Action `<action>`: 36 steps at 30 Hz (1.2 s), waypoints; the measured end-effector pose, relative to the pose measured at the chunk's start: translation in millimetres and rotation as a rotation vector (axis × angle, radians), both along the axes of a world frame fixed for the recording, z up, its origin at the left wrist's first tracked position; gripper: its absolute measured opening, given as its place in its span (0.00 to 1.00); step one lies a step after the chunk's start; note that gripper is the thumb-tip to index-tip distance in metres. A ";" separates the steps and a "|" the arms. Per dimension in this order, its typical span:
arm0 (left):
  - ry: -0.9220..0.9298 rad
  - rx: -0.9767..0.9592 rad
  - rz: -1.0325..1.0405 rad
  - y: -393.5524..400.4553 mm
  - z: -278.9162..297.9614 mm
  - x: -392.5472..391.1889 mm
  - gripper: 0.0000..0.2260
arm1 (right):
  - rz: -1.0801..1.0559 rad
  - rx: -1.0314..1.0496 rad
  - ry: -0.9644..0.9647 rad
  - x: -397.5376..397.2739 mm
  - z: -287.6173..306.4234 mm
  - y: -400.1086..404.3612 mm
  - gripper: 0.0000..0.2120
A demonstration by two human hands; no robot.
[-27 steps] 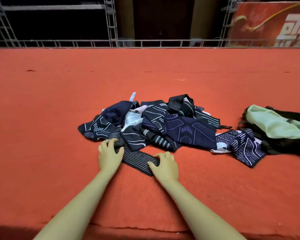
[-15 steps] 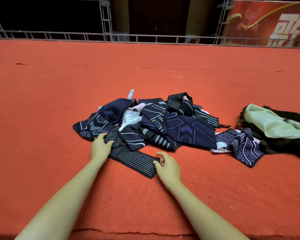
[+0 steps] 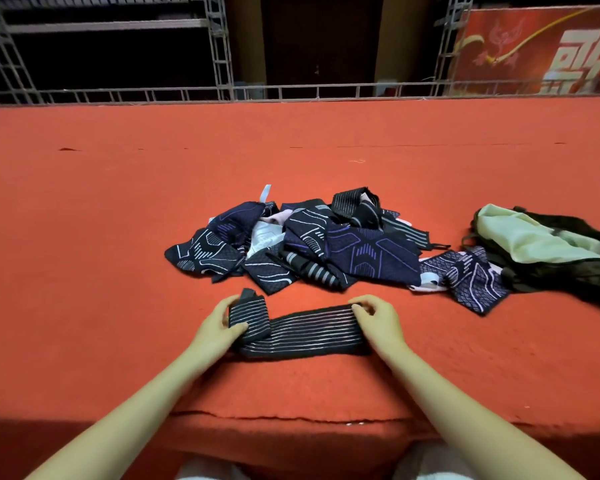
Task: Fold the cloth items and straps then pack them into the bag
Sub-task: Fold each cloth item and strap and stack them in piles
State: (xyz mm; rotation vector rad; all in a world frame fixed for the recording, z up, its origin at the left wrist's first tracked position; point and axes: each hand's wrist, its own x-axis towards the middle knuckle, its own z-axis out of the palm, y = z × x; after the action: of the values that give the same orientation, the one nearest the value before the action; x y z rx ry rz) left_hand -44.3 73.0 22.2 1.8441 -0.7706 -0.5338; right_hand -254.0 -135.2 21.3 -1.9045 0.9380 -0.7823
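Red carpet, coarse and felt-like, covers the table (image 3: 118,237) in front of me, with bare metal trussing (image 3: 219,46) and a red banner (image 3: 541,50) at the far edge. On my left hand (image 3: 212,330) the fingers (image 3: 238,329) are curled round one end of the black strap (image 3: 302,332), thumb on top, and that end now stands doubled over itself in a short upright fold; half a second ago it still lay flat and slanted against the pile, partly tucked under it. On my right hand (image 3: 378,320) the fingers (image 3: 362,308) pinch the other end, curled over its edge. Since then I have drawn the strap clear of the heap and turned it square to me, so it lies stretched between both hands at six o'clock from the pile, touching nothing else. I take that to mean the first fold of this strap has begun, with nothing yet packed. It looks like ribbed elastic webbing, thin pale lines running along its length, limp enough to sag and flatten on the carpet. At twelve o'clock from the strap sits the pile of cloth items (image 3: 309,247): dark navy and black knits with white and purple geometric lines, crumpled and overlapping, a white piece showing through. Out at two o'clock the bag (image 3: 541,244) lies slumped, dark outside with a pale green lining, its near side touching the outermost patterned cloth.
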 end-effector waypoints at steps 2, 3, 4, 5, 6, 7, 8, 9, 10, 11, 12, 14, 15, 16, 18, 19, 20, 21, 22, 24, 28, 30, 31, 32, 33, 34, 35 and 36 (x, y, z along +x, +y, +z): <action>0.021 0.007 -0.059 -4.3 -1.3 -21.0 0.22 | -0.038 -0.006 -0.005 -18.6 7.4 -9.7 0.10; 0.012 0.016 -0.083 -8.1 -2.4 -28.6 0.22 | -0.059 -0.011 -0.003 -28.0 10.6 -15.2 0.10; -0.010 0.030 -0.109 -12.9 -3.1 -35.4 0.21 | -0.079 -0.013 0.003 -37.1 12.9 -20.7 0.10; -0.034 0.044 -0.131 -18.2 -3.6 -41.3 0.20 | -0.096 -0.013 0.013 -45.7 14.0 -26.1 0.10; -0.061 0.060 -0.147 -23.5 -3.7 -46.5 0.20 | -0.114 -0.009 0.029 -53.7 15.0 -30.5 0.10; -0.094 0.079 -0.162 -28.7 -3.6 -51.3 0.20 | -0.135 -0.009 0.049 -60.7 15.3 -34.5 0.10; -0.150 0.109 -0.171 -33.5 -3.9 -55.9 0.19 | -0.158 -0.010 0.082 -66.8 14.4 -38.5 0.10; -0.255 0.152 -0.167 -38.1 -4.8 -59.6 0.20 | -0.177 -0.018 0.125 -71.9 13.1 -41.8 0.09; -0.397 0.198 -0.149 -41.8 -6.6 -62.4 0.21 | -0.186 -0.024 0.178 -76.4 10.5 -44.6 0.09; -0.532 0.234 -0.127 -44.5 -8.1 -65.0 0.23 | -0.184 -0.038 0.236 -80.0 7.3 -45.9 0.09; -0.646 0.234 -0.110 -46.4 -6.7 -69.9 0.24 | -0.175 -0.059 0.299 -82.6 3.6 -45.8 0.10; -0.760 0.211 -0.153 -52.4 -4.7 -77.6 0.22 | -0.168 -0.126 0.420 -84.3 -3.8 -41.9 0.12; -0.789 0.231 -0.190 -56.5 -4.6 -82.5 0.22 | -0.169 -0.173 0.464 -84.1 -7.0 -38.3 0.13; -0.823 0.290 -0.227 -61.4 -5.7 -87.7 0.24 | -0.170 -0.218 0.494 -83.5 -10.0 -33.9 0.15; -0.895 0.475 -0.265 -71.0 -5.4 -96.4 0.33 | -0.173 -0.309 0.530 -81.3 -14.3 -25.1 0.18; -0.924 0.543 -0.261 -75.6 -4.9 -96.9 0.35 | -0.170 -0.358 0.549 -80.5 -16.4 -20.5 0.19; -0.934 0.570 -0.249 -79.2 -2.9 -96.0 0.33 | -0.165 -0.401 0.563 -80.0 -20.2 -17.4 0.22; -0.926 0.553 -0.230 -81.9 -1.5 -92.2 0.29 | -0.165 -0.438 0.564 -79.5 -23.6 -16.2 0.25; -0.890 0.480 -0.204 -82.5 1.2 -87.3 0.24 | -0.167 -0.452 0.562 -79.7 -25.3 -16.0 0.25; -0.734 0.238 -0.107 -77.3 7.9 -77.4 0.15 | -0.164 -0.453 0.594 -79.8 -24.4 -16.2 0.20; -0.558 0.009 0.114 -49.5 17.1 -54.9 0.13 | -0.179 -0.485 0.616 -78.2 -24.6 -18.2 0.16; -0.512 0.058 0.175 -32.3 15.3 -38.4 0.14 | -0.209 -0.504 0.636 -76.0 -23.1 -17.6 0.14; -0.520 0.133 0.197 -23.7 12.4 -29.9 0.15 | -0.220 -0.550 0.647 -73.0 -21.6 -16.6 0.14; -0.548 0.242 0.208 -15.8 8.3 -23.1 0.17 | -0.204 -0.592 0.653 -68.5 -20.3 -14.2 0.13; -0.567 0.341 0.216 -9.4 3.9 -18.4 0.18 | -0.163 -0.643 0.641 -62.5 -17.4 -9.6 0.13; -0.569 0.395 0.225 -5.0 0.8 -16.3 0.18 | -0.111 -0.694 0.600 -55.0 -14.7 -3.6 0.13; -0.564 0.401 0.226 -2.9 -1.0 -16.5 0.18 | -0.031 -0.709 0.548 -46.5 -11.7 4.9 0.13; -0.571 0.372 0.216 -3.1 -1.4 -18.6 0.16 | 0.054 -0.701 0.479 -37.0 -8.7 14.6 0.12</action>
State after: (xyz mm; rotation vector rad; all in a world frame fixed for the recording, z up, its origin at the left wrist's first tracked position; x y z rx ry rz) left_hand -63.0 69.9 20.8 2.4398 -0.8648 0.0054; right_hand -291.0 -120.5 12.7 -2.8053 0.9571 -0.6841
